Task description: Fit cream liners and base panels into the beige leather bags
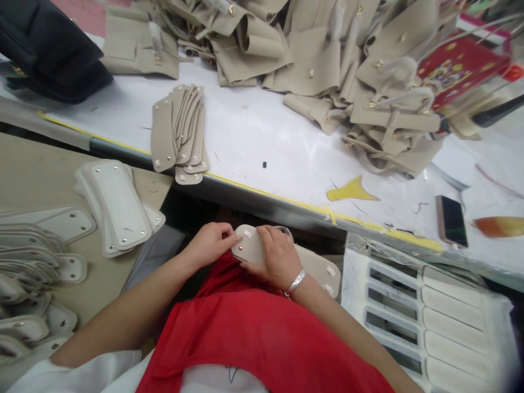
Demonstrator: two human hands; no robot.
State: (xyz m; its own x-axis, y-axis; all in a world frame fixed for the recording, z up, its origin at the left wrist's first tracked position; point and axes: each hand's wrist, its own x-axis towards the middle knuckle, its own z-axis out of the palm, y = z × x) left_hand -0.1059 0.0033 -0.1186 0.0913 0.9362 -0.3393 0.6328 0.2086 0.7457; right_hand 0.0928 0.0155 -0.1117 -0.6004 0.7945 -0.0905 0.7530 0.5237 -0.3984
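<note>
Over my lap, above a red cloth [254, 327], both hands hold one beige oblong bag-base panel [315, 265] with small studs near its corners. My left hand [210, 243] pinches the panel's left end, fingers closed on its edge. My right hand [276, 256], a silver bracelet on its wrist, lies over the panel's middle with fingers curled on it. The panel's right end sticks out beyond my right wrist.
A fanned stack of beige panels [178, 131] lies on the white table [262, 136]. Heaps of beige bag parts [327, 60] fill the back. White-faced panels [118, 204] rest at left, a phone [451, 221] at right, and a white slotted tray [429, 316] at lower right.
</note>
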